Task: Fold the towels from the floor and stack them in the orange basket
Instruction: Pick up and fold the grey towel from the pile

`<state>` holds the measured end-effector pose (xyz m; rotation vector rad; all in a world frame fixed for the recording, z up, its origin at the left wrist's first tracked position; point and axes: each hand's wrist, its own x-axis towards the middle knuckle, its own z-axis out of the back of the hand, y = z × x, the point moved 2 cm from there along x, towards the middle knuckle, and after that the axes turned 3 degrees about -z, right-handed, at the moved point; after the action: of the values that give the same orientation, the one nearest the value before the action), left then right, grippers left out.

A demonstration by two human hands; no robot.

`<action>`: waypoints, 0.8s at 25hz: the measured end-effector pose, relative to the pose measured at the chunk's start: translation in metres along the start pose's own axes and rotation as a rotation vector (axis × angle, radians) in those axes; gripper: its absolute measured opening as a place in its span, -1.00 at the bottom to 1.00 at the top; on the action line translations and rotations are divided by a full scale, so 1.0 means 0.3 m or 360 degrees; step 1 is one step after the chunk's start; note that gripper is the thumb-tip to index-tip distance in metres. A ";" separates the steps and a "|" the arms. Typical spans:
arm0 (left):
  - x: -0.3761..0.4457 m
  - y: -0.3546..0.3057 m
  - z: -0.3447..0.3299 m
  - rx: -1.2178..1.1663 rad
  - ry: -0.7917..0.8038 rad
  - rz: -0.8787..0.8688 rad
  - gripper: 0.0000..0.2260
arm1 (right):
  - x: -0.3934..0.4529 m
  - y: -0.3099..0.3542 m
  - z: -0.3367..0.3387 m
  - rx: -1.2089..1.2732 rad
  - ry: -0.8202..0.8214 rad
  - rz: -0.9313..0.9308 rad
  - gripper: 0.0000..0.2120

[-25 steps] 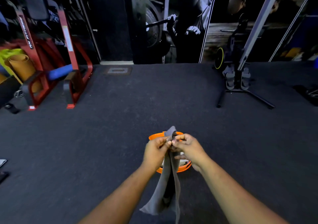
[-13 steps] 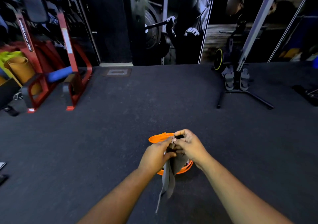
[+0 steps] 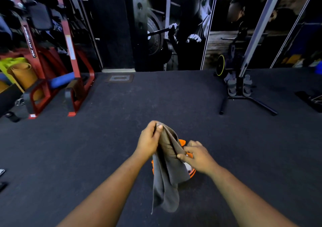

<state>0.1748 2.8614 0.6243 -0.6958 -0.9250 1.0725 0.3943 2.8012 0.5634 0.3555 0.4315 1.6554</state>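
While the left hand (image 3: 149, 139) is pinching the top corner of the grey towel (image 3: 167, 171) between thumb and curled fingers, the right hand (image 3: 196, 155) is gripping the cloth's side edge lower down, thumb pressing into the fabric. Held this way, the towel is hanging in loose folds between both hands, right above the orange basket (image 3: 182, 142), which is sitting on the dark floor (image 3: 87, 148) and showing only as slivers of rim behind the cloth. Back at the floor's far left edge, a red rack (image 3: 52, 73) is standing.
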 end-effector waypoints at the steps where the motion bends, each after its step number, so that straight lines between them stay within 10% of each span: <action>1: 0.027 0.002 0.020 -0.0009 -0.0037 0.0031 -0.85 | 0.003 0.002 0.019 -0.0176 0.0060 -0.0053 -0.60; 8: 0.129 0.081 0.147 0.0326 -0.0025 0.0039 -0.89 | 0.077 0.046 0.337 -0.0991 -0.0729 -0.0134 -0.76; 11: 0.157 0.072 0.156 0.0416 0.0001 0.0058 -0.84 | 0.098 0.075 0.391 -0.0886 -0.0506 -0.0235 -0.79; 20: 0.169 -0.023 0.161 -0.0206 -0.0069 0.0163 -0.80 | 0.107 0.071 0.447 0.1128 -0.0638 -0.0144 -0.83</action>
<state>0.1443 2.9085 0.6665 -0.8371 -1.0114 1.1287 0.4345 2.8409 0.6910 1.1515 0.7074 1.2551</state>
